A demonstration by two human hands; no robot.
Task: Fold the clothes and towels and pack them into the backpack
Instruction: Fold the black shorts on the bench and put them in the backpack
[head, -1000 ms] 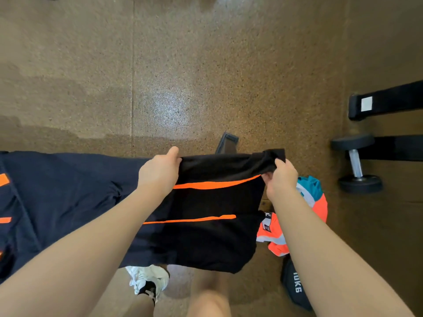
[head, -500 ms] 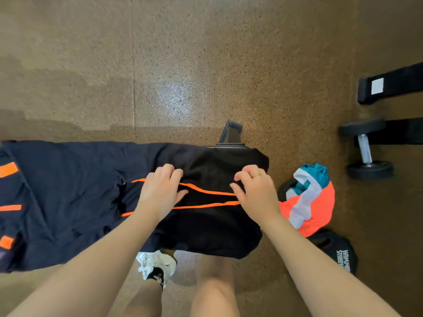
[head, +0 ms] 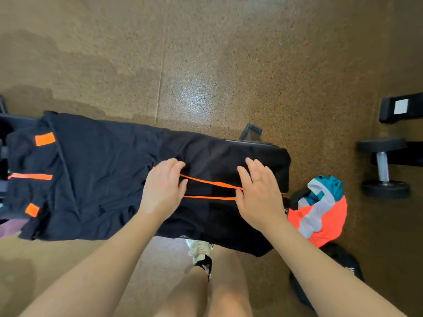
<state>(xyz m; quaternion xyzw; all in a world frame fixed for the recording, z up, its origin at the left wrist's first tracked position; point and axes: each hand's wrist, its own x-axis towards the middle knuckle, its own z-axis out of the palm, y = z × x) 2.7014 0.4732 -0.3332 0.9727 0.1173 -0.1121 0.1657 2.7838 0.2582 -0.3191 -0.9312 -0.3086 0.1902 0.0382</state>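
A black garment with thin orange stripes (head: 212, 161) lies spread over a bench, its right part folded over. My left hand (head: 163, 187) rests flat on the fold at its left side, fingers straight. My right hand (head: 258, 188) lies flat on the fold's right side, a ring on one finger. A dark navy garment with orange patches (head: 91, 175) stretches along the bench to the left. An orange, teal and grey garment (head: 320, 209) lies bunched on a black backpack (head: 338, 266) on the floor at the right.
A dumbbell (head: 383, 168) and black equipment feet (head: 400, 108) stand on the speckled brown floor at the right. The bench's black foot (head: 251, 131) sticks out behind the garment. My legs and a white shoe (head: 200, 250) are below the bench.
The black garment was held up by its top edge in both hands, then laid down on the bench. Both hands let go and now lie flat on the fold.
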